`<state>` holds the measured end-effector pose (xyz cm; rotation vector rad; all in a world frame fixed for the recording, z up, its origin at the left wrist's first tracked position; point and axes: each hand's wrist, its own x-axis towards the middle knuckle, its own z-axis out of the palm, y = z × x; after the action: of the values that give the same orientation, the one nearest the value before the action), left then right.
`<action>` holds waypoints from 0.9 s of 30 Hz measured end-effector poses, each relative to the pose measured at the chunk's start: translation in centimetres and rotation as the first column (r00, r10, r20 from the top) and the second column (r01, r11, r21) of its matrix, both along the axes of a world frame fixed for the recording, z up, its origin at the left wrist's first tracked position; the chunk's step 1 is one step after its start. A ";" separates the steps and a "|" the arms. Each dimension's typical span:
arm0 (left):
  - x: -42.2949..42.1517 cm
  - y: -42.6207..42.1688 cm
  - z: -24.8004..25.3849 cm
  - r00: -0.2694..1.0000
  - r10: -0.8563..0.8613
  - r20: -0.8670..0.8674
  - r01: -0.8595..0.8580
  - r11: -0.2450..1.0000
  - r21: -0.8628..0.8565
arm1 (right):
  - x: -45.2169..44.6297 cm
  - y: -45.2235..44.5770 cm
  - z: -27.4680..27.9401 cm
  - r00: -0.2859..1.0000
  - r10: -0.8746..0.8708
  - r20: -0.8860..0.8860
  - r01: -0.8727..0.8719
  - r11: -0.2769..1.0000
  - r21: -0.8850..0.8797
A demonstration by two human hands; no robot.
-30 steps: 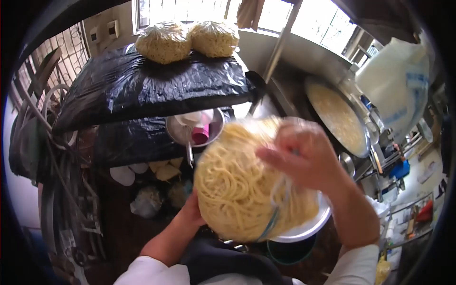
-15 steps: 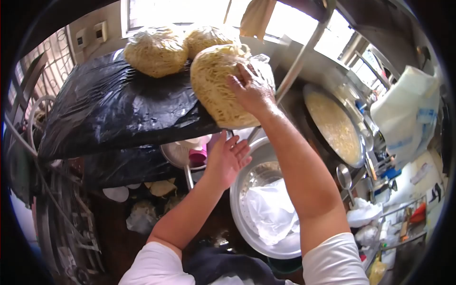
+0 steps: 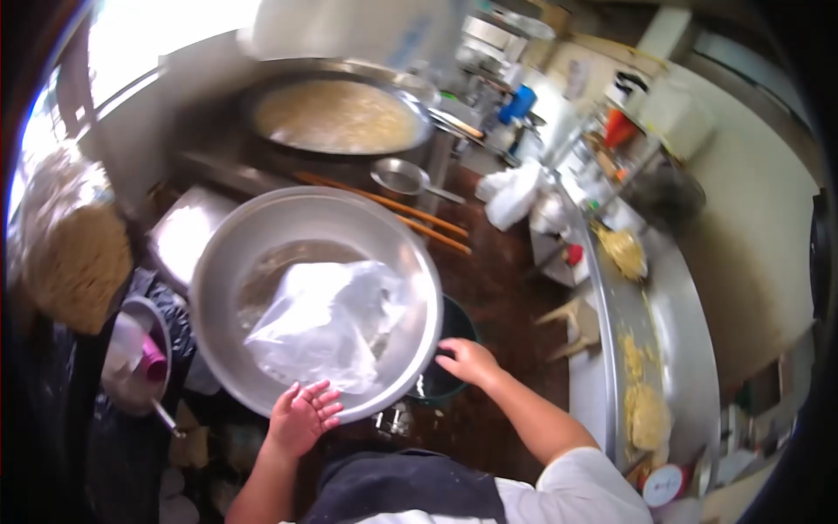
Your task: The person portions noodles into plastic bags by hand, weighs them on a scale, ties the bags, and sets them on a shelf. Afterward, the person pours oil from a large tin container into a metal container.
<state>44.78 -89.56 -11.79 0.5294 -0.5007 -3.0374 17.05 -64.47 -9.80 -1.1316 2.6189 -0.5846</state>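
Observation:
A wide metal basin (image 3: pixel 214 262) holds a crumpled clear plastic bag (image 3: pixel 327 319). My left hand (image 3: pixel 304 419) is at the basin's near rim, palm up with the fingers apart and nothing in it. At the right rim, my right hand (image 3: pixel 464 360) has its fingers curled close against the edge; whether they grip it is hard to tell. Below the right rim is a dark green tub (image 3: pixel 458 327). A bag of noodles (image 3: pixel 77 253) rests at the far left, on the black-covered stack.
Behind the basin are a large pan of pale liquid (image 3: pixel 340 113), a strainer (image 3: pixel 400 176) and long wooden sticks (image 3: pixel 436 229). A bowl with a pink cup (image 3: pixel 153 360) stands at left. At right is a metal trough (image 3: pixel 690 349) with noodles (image 3: pixel 646 417).
The noodle bag was set down on the black stack and released. The view has swung right, and both hands have come down to the basin, which now lies in front.

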 end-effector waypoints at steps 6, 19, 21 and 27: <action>-13.2 6.2 4.2 0.952 -0.298 -0.068 0.270 0.925 -0.267 | 5.5 26.9 -7.3 0.806 -0.538 0.246 0.451 0.828 0.333; -34.9 47.8 8.0 0.370 -0.904 0.217 0.666 0.095 -0.740 | 5.9 51.4 -11.9 0.606 -0.637 0.477 0.712 0.701 0.031; -38.1 51.4 7.8 0.347 -0.922 0.172 0.535 0.044 -0.844 | 2.8 53.0 -8.2 0.538 -0.642 0.547 0.788 0.613 -0.055; -50.7 59.4 7.7 0.421 -0.901 0.105 0.337 0.047 -0.940 | -3.1 56.6 -3.8 0.382 -0.546 0.745 0.914 0.340 -0.220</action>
<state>-5.90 -30.15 -4.06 -0.9272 -2.7094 -2.4634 13.92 -7.91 -13.62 0.4367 2.2496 -1.7637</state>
